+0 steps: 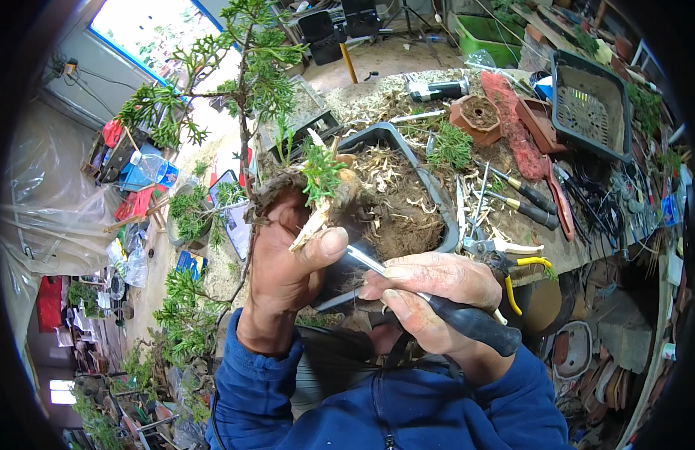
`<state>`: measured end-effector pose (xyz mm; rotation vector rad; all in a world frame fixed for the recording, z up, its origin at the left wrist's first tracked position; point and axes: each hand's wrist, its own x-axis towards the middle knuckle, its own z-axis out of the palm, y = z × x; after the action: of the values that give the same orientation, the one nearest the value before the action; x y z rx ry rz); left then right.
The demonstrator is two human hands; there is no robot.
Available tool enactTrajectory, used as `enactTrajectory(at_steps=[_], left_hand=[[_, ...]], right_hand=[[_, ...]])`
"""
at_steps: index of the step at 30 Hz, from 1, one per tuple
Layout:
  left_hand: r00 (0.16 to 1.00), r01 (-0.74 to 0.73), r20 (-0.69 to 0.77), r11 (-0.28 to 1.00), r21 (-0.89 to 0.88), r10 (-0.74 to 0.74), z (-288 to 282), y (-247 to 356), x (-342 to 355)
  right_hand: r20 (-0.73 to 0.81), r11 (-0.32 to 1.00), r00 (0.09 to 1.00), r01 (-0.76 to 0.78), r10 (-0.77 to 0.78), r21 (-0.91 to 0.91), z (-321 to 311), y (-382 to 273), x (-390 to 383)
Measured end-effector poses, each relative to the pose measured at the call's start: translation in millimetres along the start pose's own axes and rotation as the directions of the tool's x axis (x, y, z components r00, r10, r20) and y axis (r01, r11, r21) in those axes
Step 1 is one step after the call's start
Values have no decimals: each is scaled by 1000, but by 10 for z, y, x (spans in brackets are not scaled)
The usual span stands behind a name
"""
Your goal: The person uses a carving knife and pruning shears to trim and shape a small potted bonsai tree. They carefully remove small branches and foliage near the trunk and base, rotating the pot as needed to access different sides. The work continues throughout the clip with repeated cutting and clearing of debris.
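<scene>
My left hand (pixel 280 270) is closed around the trunk of a small juniper tree (pixel 261 94), its thumb against pale, stripped wood (pixel 314 222). Green foliage rises from the trunk, and more hangs beside my left forearm. In my right hand (pixel 445 281) is a carving chisel (pixel 475 325) with a black handle. Its metal shaft points up and left, close to my left thumb; its tip is hard to make out against the wood. Below and beyond the trunk sits a dark plastic tray (pixel 435 191) with brown soil and pale wood shavings.
Yellow-handled pliers (pixel 533 262) lie right of my right hand. Farther right are black-handled chisels (pixel 527 201), a red-handled tool (pixel 559 196) and a brown clay pot (pixel 476 118). A black basket (pixel 592 105) and a green tub (pixel 486 39) stand farther back.
</scene>
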<state>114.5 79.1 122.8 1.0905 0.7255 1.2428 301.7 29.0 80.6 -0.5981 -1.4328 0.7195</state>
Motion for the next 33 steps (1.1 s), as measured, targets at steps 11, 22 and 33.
enactTrajectory(at_steps=[11, 22, 33], left_hand=[[997, -68, -27, 990, 127, 72, 51, -62, -33], [997, -63, 41, 996, -58, 66, 74, -29, -41], [972, -218, -4, 907, 361, 235, 601, -66, -1258]], right_hand=[[-50, 910, 955, 260, -291, -322, 195, -197, 54], [-271, 793, 868, -200, 415, 576, 8, -305, -307], [309, 753, 791, 604, -528, -260, -92, -472, -510]])
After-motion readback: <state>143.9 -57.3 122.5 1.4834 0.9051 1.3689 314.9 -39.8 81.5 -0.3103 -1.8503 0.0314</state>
